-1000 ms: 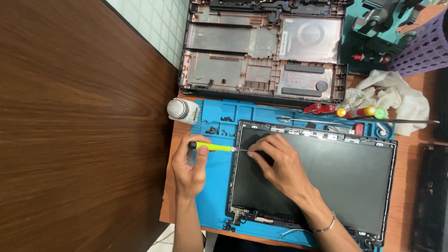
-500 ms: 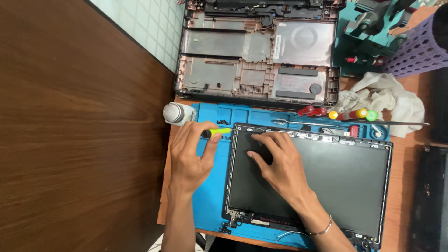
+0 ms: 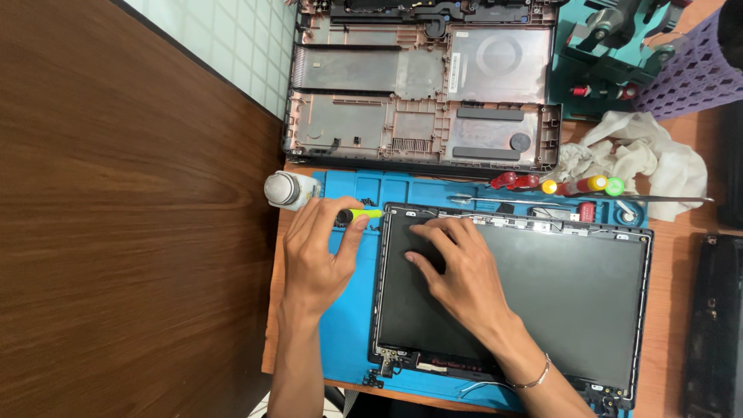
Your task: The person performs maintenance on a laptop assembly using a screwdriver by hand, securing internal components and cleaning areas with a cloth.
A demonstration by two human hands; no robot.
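On the far left is a big brown board [image 3: 131, 232], and nothing lies on it. Next comes a small white bottle [image 3: 288, 190], lying on its side at the top corner of the blue mat [image 3: 352, 325].

The left hand [image 3: 317, 255] is just beside the bottle. Its fingers are closed around a small screwdriver [image 3: 357, 214] with a yellow-green handle. The tip points at the top left corner of the screen [image 3: 526, 302], close to its frame.

The right hand [image 3: 457, 271] lies flat and open on the dark screen, with the fingers spread. It holds nothing and just presses down near the same corner.

The screen lies flat on the mat, apart from the laptop shell [image 3: 422, 85] above it. The shell looks empty inside, so much of the taking apart seems done. The screen panel still sits in its frame, so that part looks left to do.

More to the right, some little tools [image 3: 557, 184] with red, yellow and green handles lie in a row on the mat. Behind them are a white rag [image 3: 650, 159] and a purple basket [image 3: 689, 73] on the worktop [image 3: 673, 310].

The screwdriver tip is too small to see well, and I cannot tell if it sits on a screw. The top of the shell, the basket and a black thing [image 3: 712, 325] at the right edge are cut off.
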